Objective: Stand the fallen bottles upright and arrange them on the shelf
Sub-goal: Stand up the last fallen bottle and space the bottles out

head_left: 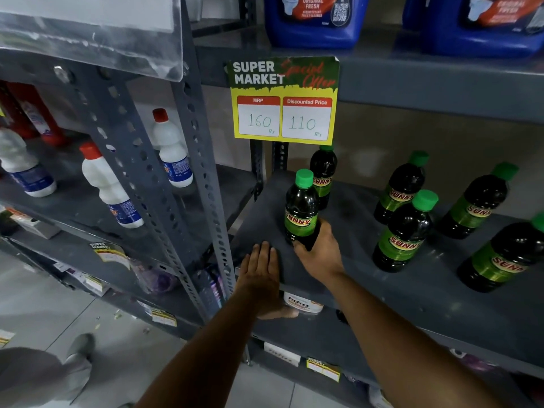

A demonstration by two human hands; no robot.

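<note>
**A:** Start from the big thing. Where do you stand against the shelf (382, 290)?

**B:** You face its front left corner. Take the yellow price card (284, 101) as your mark: every green-capped bottle stands below it or below and to its right. None of them looks fallen from here; all six are upright or nearly so, allowing for the wide lens.

**A:** And the bottle that matters?

**B:** The front bottle (301, 207) sits straight below the card, with the rear bottle (323, 175) just behind it, apparently touching. Its long axis runs up toward the card, cap on top.

**A:** Which hand has it?

**B:** Your right hand (319, 251). Its grip is wrapped round the bottle's base from the right and front, closed on it. Your left hand (260, 269) lies flat and open on the shelf, below and left of the card, holding nothing.

**A:** So the bottle lies up and left of the right grip?

**B:** Yes, so I judge that any nudge into line falls to that hand.

**A:** Its look?

**B:** Dark liquid, glossy plastic, green label reading SUNNY, bright green cap (304, 177).
</note>
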